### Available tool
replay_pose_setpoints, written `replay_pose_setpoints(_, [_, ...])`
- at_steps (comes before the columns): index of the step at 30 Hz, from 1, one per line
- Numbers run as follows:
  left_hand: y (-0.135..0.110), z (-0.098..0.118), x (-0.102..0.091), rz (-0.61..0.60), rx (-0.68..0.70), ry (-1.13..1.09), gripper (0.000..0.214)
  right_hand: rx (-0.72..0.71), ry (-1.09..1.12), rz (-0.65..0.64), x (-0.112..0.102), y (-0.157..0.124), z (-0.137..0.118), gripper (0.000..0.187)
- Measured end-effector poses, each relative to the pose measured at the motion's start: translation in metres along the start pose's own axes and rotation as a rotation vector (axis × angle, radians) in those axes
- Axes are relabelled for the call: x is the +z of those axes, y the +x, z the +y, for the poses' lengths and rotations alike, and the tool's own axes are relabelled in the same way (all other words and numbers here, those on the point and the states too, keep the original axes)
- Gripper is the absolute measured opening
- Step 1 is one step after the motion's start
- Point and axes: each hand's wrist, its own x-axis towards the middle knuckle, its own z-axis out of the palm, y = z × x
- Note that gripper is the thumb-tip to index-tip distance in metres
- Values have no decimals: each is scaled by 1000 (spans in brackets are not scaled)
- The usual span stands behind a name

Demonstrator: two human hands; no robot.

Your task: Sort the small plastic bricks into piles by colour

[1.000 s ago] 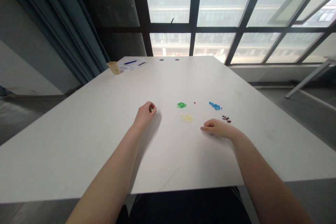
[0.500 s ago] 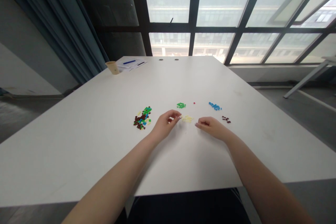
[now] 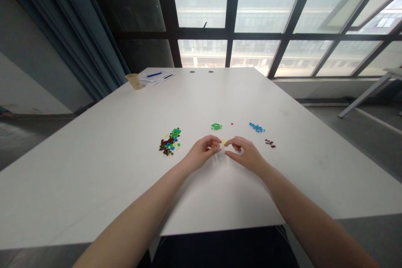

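Note:
Small pale yellow pieces (image 3: 223,142) lie in a little heap between my two hands, partly covered by the fingers. My left hand (image 3: 205,150) is at the heap's left side, its fingers curved and its thumb a little apart from them. From the right, my right hand (image 3: 243,151) reaches in with thumb and index finger spread around the near side of the heap. Just beyond them sit a cluster of green pieces (image 3: 216,126) and a single red piece (image 3: 232,124). Blue pieces (image 3: 256,127) and several dark brown pieces (image 3: 270,143) are right of my right hand.
Left of my left hand is a mixed pile (image 3: 168,144) of brown, green, blue and yellow pieces. A paper cup (image 3: 134,81) stands at the white table's (image 3: 125,184) far left edge, beside papers (image 3: 160,78) with a blue pen (image 3: 154,75).
My right hand has moved left toward the yellow pieces, and its thumb and index finger have spread. My left hand has shifted slightly right, so the hands now nearly meet over the heap.

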Motion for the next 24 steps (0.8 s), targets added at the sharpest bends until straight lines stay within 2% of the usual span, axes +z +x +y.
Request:
replay_pose_setpoints(5, [0,-3,1,-58,5,-53,28,-54,-5,77,5,-1,-12,11])
replay_pose_setpoints(24, [0,1,2,-78,-5,-47,30,-30,-8,94,7,-1,-13,9])
